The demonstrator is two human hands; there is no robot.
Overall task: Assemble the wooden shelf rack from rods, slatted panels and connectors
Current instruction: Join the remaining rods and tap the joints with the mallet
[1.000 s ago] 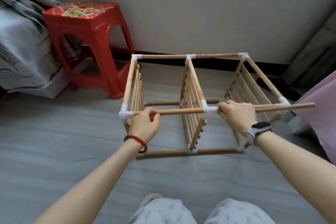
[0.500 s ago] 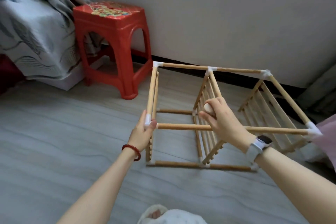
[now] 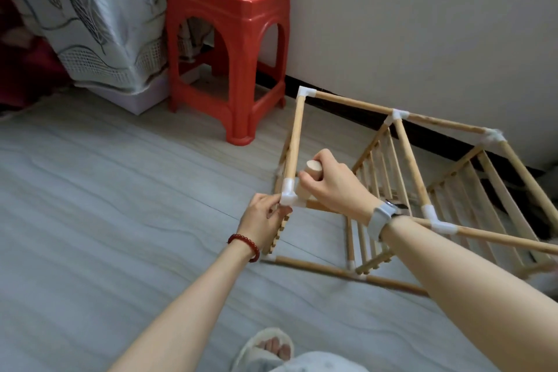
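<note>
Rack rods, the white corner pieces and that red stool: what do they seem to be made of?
Rods: pale, matt tan with faint grain, probably bare wood or bamboo. Corner pieces: smooth, white, moulded elbows, likely plastic. Stool: glossy, uniformly red, moulded in one piece with a printed top, almost surely plastic.

Head-worn camera looks forward and steeply down, close above the hands [image 3: 302,199] and floor [image 3: 120,220].
</note>
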